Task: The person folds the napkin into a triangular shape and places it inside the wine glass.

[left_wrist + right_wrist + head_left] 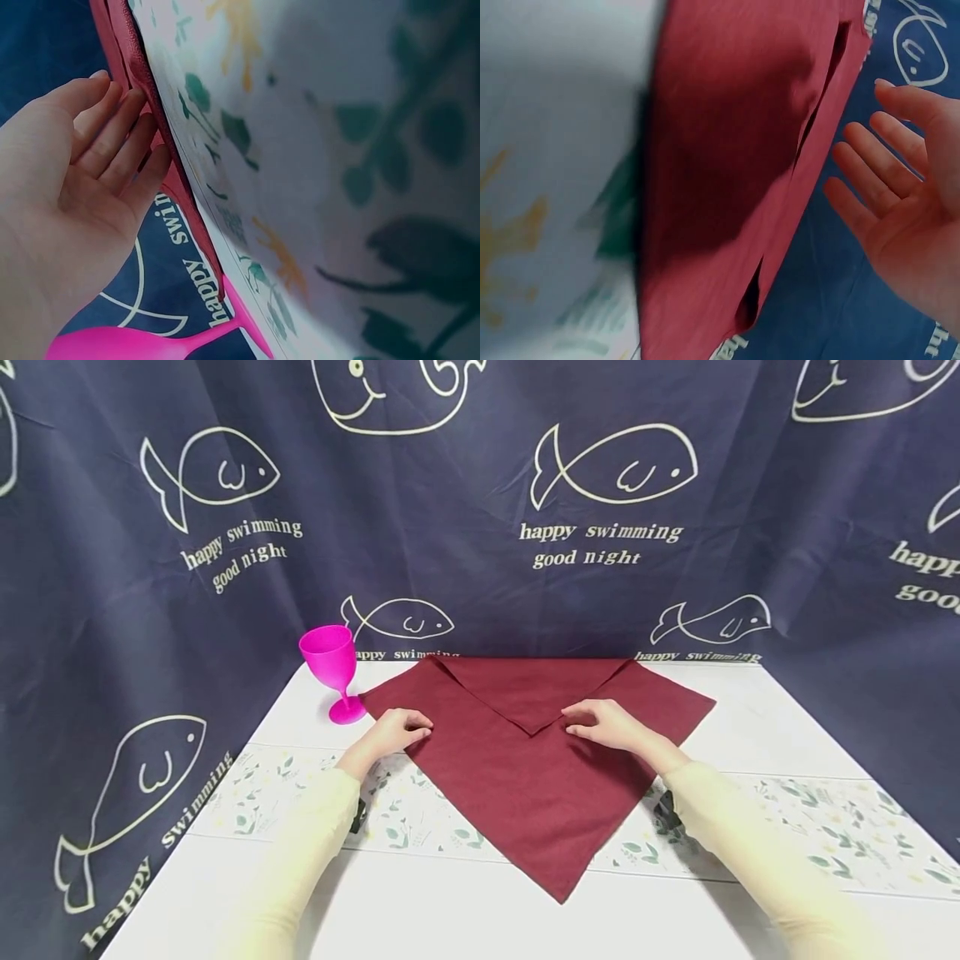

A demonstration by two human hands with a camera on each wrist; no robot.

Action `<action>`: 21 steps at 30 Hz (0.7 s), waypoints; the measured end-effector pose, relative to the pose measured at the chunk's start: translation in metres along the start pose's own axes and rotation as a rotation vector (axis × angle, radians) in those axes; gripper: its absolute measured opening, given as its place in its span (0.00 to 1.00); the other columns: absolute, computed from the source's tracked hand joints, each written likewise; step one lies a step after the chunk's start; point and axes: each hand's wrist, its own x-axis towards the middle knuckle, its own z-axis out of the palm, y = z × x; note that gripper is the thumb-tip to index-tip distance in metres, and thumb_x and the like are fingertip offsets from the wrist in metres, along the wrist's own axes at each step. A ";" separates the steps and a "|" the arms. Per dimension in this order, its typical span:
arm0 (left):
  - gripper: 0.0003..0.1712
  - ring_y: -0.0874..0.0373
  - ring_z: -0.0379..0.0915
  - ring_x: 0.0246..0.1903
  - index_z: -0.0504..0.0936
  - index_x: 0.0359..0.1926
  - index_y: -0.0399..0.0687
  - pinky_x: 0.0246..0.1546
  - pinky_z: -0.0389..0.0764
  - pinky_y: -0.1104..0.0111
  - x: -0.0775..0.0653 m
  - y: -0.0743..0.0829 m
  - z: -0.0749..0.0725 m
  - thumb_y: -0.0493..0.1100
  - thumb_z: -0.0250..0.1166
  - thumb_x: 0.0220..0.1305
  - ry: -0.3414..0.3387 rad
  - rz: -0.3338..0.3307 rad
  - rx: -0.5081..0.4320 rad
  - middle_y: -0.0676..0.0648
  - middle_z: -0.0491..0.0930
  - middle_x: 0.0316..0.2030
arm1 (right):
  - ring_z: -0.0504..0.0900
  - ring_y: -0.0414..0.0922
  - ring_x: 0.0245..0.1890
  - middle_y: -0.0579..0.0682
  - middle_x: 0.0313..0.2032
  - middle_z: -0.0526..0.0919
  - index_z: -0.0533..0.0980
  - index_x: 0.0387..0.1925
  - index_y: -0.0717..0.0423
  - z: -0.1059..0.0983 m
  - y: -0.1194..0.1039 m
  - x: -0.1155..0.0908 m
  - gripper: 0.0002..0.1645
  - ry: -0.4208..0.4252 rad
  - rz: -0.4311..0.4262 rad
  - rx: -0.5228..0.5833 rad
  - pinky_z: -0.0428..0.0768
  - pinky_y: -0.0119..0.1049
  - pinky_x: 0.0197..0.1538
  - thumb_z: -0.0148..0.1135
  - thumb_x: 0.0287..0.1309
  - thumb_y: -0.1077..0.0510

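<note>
A dark red cloth napkin (pixel 495 777) lies spread on the table, one corner pointing toward me. Its far corner is folded over into a triangular flap (pixel 532 689) whose tip points my way. My left hand (pixel 393 731) is at the napkin's left edge with loosely bent fingers; in the left wrist view its fingertips are right by the red edge (pixel 180 187). My right hand (pixel 609 724) hovers beside the flap's tip, fingers relaxed and apart. The right wrist view shows that hand (pixel 907 195) holding nothing, its shadow falling on the cloth.
A bright pink goblet (pixel 330 664) stands upright at the back left, close to the napkin's left corner. The white table (pixel 420 902) has a leaf-patterned band (pixel 255 793) across it. A navy curtain (pixel 480 560) printed with fish hangs behind and at both sides.
</note>
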 end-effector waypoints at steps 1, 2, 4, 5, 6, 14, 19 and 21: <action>0.10 0.52 0.80 0.46 0.84 0.41 0.40 0.52 0.76 0.59 0.001 0.000 0.000 0.39 0.63 0.60 -0.001 0.003 0.002 0.44 0.85 0.40 | 0.82 0.56 0.46 0.62 0.42 0.84 0.78 0.46 0.69 0.002 -0.002 0.001 0.19 -0.003 -0.010 0.011 0.76 0.49 0.52 0.65 0.52 0.64; 0.10 0.52 0.80 0.46 0.84 0.41 0.40 0.52 0.76 0.59 0.001 0.001 0.000 0.39 0.63 0.60 -0.001 0.007 0.003 0.44 0.85 0.40 | 0.82 0.56 0.46 0.62 0.42 0.84 0.78 0.46 0.70 0.003 -0.004 0.003 0.19 -0.005 -0.023 0.019 0.76 0.49 0.52 0.65 0.52 0.64; 0.10 0.52 0.80 0.46 0.84 0.41 0.40 0.52 0.76 0.59 0.002 0.002 0.000 0.39 0.63 0.60 -0.004 0.012 0.001 0.44 0.85 0.40 | 0.82 0.56 0.46 0.62 0.42 0.84 0.78 0.46 0.70 0.006 -0.007 0.006 0.19 -0.010 -0.048 0.026 0.76 0.49 0.52 0.65 0.51 0.65; 0.10 0.51 0.80 0.45 0.84 0.41 0.40 0.52 0.76 0.59 0.002 0.002 0.000 0.39 0.63 0.60 -0.002 0.020 0.004 0.44 0.85 0.39 | 0.82 0.56 0.46 0.62 0.42 0.84 0.78 0.46 0.70 0.008 -0.008 0.008 0.19 -0.010 -0.061 0.024 0.76 0.49 0.52 0.65 0.51 0.65; 0.09 0.51 0.80 0.45 0.84 0.41 0.40 0.52 0.76 0.59 0.002 0.002 0.000 0.39 0.63 0.60 0.001 0.022 0.003 0.44 0.85 0.39 | 0.81 0.56 0.46 0.61 0.42 0.83 0.78 0.46 0.70 0.009 -0.010 0.010 0.19 -0.010 -0.074 0.021 0.76 0.49 0.52 0.65 0.51 0.65; 0.10 0.52 0.80 0.46 0.84 0.41 0.40 0.52 0.76 0.59 0.001 0.002 -0.002 0.39 0.63 0.60 -0.002 -0.004 -0.012 0.44 0.85 0.40 | 0.81 0.53 0.46 0.60 0.43 0.84 0.78 0.47 0.70 0.021 -0.015 0.025 0.20 -0.055 -0.104 0.006 0.78 0.48 0.51 0.65 0.52 0.63; 0.09 0.50 0.80 0.46 0.83 0.41 0.38 0.52 0.76 0.58 -0.002 0.005 -0.004 0.37 0.63 0.60 0.002 -0.003 -0.038 0.42 0.84 0.40 | 0.81 0.54 0.47 0.60 0.44 0.83 0.77 0.48 0.70 0.026 -0.017 0.029 0.22 -0.071 -0.085 -0.017 0.76 0.48 0.53 0.65 0.52 0.61; 0.09 0.50 0.80 0.45 0.83 0.41 0.38 0.51 0.76 0.58 -0.003 0.004 -0.004 0.38 0.63 0.60 -0.010 -0.002 -0.034 0.42 0.84 0.40 | 0.80 0.54 0.49 0.61 0.46 0.83 0.76 0.50 0.69 0.029 -0.017 0.029 0.24 -0.094 -0.071 -0.036 0.75 0.48 0.55 0.65 0.53 0.59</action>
